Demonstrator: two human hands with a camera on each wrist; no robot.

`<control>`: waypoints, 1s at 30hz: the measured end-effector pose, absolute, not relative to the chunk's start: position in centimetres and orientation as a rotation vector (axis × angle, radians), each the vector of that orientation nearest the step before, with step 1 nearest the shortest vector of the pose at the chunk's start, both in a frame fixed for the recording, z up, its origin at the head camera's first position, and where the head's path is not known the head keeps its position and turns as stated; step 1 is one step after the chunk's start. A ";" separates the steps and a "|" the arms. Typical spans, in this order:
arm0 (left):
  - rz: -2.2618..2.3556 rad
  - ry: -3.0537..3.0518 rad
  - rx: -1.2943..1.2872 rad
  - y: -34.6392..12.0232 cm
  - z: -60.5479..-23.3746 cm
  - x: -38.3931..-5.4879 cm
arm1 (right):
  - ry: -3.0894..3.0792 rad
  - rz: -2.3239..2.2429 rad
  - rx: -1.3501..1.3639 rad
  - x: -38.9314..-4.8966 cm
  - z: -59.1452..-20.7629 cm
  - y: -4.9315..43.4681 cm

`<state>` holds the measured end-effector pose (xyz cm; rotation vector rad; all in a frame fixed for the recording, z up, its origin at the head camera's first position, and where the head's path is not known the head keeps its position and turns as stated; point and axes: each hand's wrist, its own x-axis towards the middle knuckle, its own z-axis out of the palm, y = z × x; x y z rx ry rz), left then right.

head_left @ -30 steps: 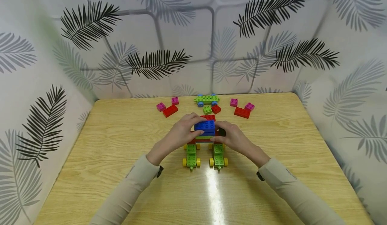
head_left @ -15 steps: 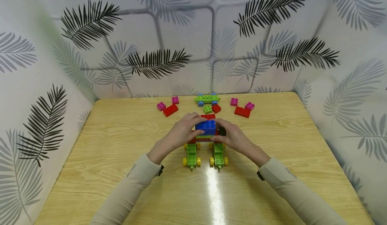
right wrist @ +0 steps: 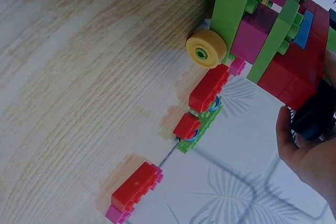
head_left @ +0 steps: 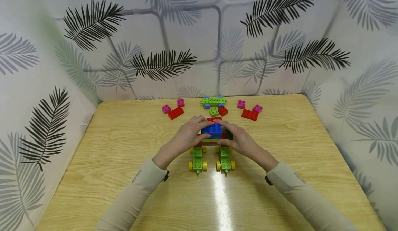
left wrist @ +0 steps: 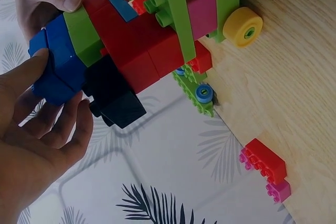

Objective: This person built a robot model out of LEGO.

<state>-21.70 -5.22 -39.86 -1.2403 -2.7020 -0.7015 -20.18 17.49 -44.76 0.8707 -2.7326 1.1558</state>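
A figure of toy building bricks stands at mid-table on two lime wheeled bases point(head_left: 198, 162) with yellow wheels point(left wrist: 243, 27). Its body has red bricks point(left wrist: 142, 51) and a lime layer point(left wrist: 83, 36), topped by blue bricks point(head_left: 212, 131). My left hand point(head_left: 189, 132) grips the blue bricks, thumb in front and fingers curled behind. From the other side my right hand point(head_left: 239, 137) holds the upper part, its thumb low in front. Black bricks point(left wrist: 113, 93) stick out at the sides; one point(right wrist: 315, 114) lies by the right fingers. The far side is hidden in the head view.
Along the back edge sits a lime wheeled base point(head_left: 213, 101) with blue wheels, a small lime brick point(head_left: 214, 112) and a small red one point(head_left: 223, 111) before it. Red bricks point(head_left: 176, 113) and magenta bricks point(head_left: 166, 108) lie left and right of it. A patterned wall point(head_left: 205, 51) stands behind.
The right fingers have shifted slightly left, toward the top of the blue bricks. The left hand keeps its hold, and the figure stays in place.
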 end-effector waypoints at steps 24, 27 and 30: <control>-0.942 -2.636 -1.250 -7.3 -42.6 -21.9 | -2.729 1.162 0.863 -20.0 -44.6 17.5; -0.961 -2.627 -1.248 -7.2 -43.0 -22.0 | -2.738 1.172 0.862 -20.0 -44.7 17.5; -0.970 -2.606 -1.255 -7.0 -43.3 -22.2 | -2.743 1.178 0.855 -20.0 -44.6 17.5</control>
